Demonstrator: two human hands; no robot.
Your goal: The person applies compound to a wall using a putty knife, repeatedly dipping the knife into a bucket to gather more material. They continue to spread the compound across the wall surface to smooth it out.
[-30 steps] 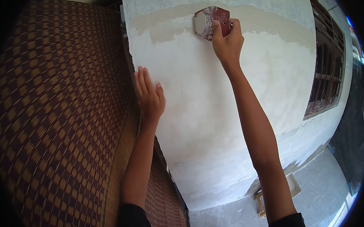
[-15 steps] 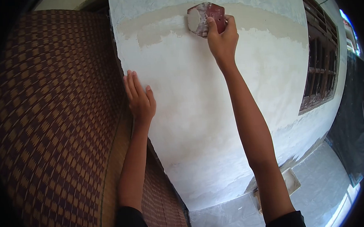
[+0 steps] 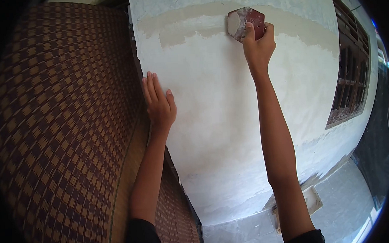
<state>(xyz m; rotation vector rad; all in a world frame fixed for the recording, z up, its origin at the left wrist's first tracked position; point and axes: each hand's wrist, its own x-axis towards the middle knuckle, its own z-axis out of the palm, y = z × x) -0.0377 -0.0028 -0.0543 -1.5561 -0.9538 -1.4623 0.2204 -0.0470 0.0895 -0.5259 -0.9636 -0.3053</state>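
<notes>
Reddish-brown and six-sided, the scraper (image 3: 245, 23) is sitting flat against the wall (image 3: 216, 129) in the upper middle of the frame, and a smear of pale putty is covering its left part. The right hand (image 3: 257, 47) is reaching up from the lower right and gripping the scraper from below. Its fingers (image 3: 250, 31) are clenching over the tool's lower right edge, with one fingertip pressing on its face. The scraper is lying on a tan band of plaster (image 3: 186, 28) that is running across the top of the wall, darker than the white coat below it.

The left hand (image 3: 160, 104) is resting on the wall at centre left, just beside the wall's left edge. Its fingers are lying released and straight, pointing up and grasping nothing, with the palm touching the white surface.

A brown woven mat (image 3: 60, 127) with a checked pattern is filling the left side of the frame, right up against that edge. A dark wooden window (image 3: 349, 84) is showing at the right. A grey tiled floor (image 3: 341, 206) is spreading across the lower right, and a small flat board (image 3: 314, 199) is lying on it near the foot of the wall. Dark sleeves are covering both upper arms at the bottom edge.
</notes>
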